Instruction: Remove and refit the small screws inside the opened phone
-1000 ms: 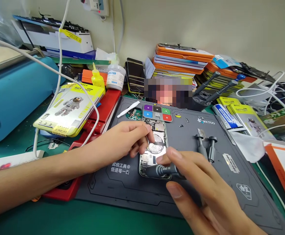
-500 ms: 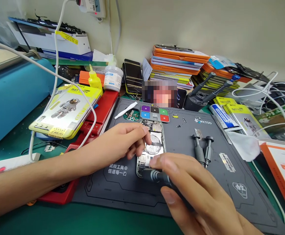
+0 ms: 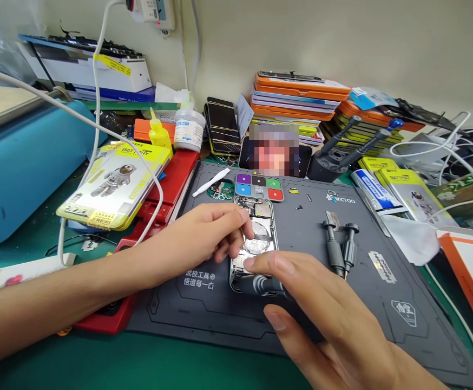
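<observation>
The index fingertip of the right hand has moved left across the lower part of the opened smartphone and is now by its left side; the left hand has hardly shifted. That brings the two hands' fingertips closer together over the phone's left half.

The left fingers are curled, tips close together beside the round silver disc; whether they pinch anything small, I cannot tell. The right thumb and index finger are spread well apart. A dark, banded tool handle crosses the phone's bottom end and runs under the right hand, its grip hidden.

The phone lies on the grey work mat, just below a colour-blocked tray. A white pry tool lies left of the tray; two screwdrivers lie to the phone's right.
</observation>
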`<move>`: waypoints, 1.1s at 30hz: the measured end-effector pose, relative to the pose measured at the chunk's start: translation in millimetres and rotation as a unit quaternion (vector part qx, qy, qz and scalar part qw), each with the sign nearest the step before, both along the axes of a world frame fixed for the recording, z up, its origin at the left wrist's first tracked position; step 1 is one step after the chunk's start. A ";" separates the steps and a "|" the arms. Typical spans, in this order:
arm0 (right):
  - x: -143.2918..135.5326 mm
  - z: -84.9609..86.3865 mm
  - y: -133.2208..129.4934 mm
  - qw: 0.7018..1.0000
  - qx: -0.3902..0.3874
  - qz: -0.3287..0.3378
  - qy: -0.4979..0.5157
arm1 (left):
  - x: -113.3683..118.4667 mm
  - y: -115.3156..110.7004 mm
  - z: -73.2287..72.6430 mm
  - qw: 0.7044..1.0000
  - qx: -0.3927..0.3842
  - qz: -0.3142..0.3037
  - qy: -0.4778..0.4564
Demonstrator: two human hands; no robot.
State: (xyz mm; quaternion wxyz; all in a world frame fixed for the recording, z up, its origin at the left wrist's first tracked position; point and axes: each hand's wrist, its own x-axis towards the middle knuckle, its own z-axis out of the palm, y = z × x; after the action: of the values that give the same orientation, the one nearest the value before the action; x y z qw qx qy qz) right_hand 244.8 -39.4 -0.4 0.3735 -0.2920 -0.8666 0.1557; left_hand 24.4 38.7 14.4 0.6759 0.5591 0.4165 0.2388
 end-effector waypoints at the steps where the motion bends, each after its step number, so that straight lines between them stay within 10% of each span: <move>1: 0.0 -0.4 0.3 1.000 0.000 0.006 0.001 | -0.1 0.0 0.0 1.000 -0.001 -0.001 0.001; 33: -2.8 -2.5 0.7 1.000 -0.007 0.012 0.008 | -1.4 0.6 -3.2 1.000 0.008 -0.007 0.029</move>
State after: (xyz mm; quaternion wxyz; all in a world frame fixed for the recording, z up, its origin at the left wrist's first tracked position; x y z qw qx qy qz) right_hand 242.0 -38.7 -2.9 0.3763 -0.2830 -0.8659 0.1686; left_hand 23.0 39.3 11.2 0.6609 0.5737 0.4302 0.2214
